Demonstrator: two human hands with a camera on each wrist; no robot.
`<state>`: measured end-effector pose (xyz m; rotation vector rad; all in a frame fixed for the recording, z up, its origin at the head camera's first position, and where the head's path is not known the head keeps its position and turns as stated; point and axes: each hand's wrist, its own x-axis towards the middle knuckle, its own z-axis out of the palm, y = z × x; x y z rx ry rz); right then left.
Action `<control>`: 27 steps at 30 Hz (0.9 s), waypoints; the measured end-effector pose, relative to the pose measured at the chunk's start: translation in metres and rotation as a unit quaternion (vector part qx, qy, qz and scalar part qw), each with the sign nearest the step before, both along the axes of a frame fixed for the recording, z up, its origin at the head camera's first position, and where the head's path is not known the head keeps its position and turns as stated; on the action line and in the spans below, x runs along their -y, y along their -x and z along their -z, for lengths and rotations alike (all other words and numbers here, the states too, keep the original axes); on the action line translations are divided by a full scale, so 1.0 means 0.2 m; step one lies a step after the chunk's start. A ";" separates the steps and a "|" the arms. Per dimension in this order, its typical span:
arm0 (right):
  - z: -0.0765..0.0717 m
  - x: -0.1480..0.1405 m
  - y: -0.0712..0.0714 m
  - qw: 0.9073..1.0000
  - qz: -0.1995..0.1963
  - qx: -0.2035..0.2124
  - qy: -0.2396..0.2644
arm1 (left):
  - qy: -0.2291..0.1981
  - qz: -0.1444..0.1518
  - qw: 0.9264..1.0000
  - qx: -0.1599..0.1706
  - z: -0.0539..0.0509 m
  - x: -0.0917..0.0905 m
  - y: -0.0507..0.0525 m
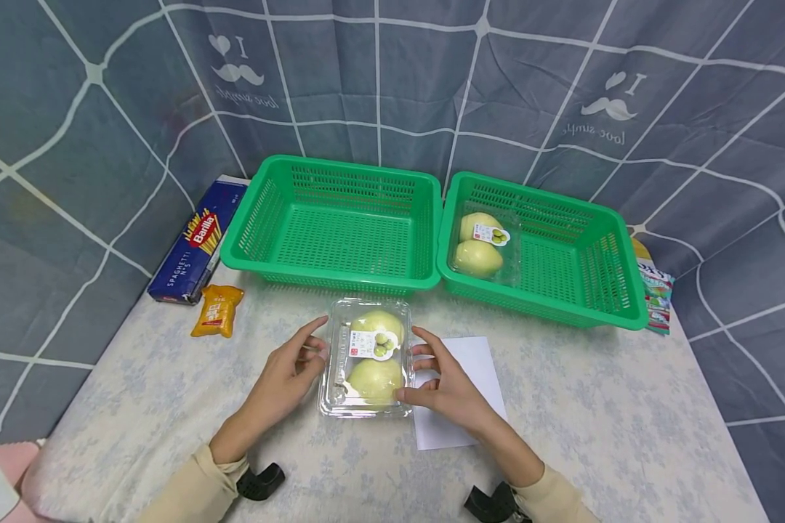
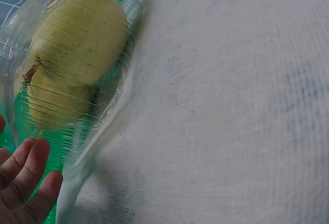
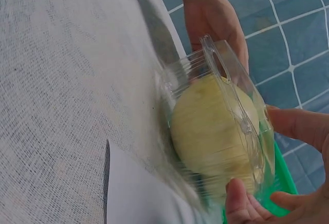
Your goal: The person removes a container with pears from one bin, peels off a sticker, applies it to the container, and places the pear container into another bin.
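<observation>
A clear plastic box (image 1: 366, 358) with two pale yellow-green fruits and a white label lies on the cloth between the two hands. At its left side is the left hand (image 1: 283, 378), fingers loosely bent; in the left wrist view this hand (image 2: 24, 183) has its fingertips close to the ribbed box wall (image 2: 77, 44), and contact is hard to tell. The right hand (image 1: 451, 385) touches the right side, its thumb at the lower right corner. In the right wrist view, spread fingertips of the right hand (image 3: 293, 167) rest against the box (image 3: 216, 126) without curling round it.
Behind the box stand two green baskets, the left one (image 1: 330, 280) without contents, the right one (image 1: 543, 309) holding a similar fruit box (image 1: 484, 245). A spaghetti box (image 1: 199, 240) and orange packet (image 1: 217, 311) lie left, white paper (image 1: 464, 378) beneath the right hand, a colourful packet (image 1: 656, 290) far right.
</observation>
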<state>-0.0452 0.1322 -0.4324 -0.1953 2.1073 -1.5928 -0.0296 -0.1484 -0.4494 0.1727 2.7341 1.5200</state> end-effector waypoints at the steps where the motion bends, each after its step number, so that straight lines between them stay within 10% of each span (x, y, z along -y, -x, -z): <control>1: 0.00 0.00 0.00 1.000 0.001 0.001 -0.001 | 0.000 0.000 1.000 0.000 0.00 0.00 0.00; 27: -0.03 0.01 -0.01 0.999 -0.007 -0.014 -0.033 | 0.008 0.002 1.000 0.002 -0.01 -0.01 0.01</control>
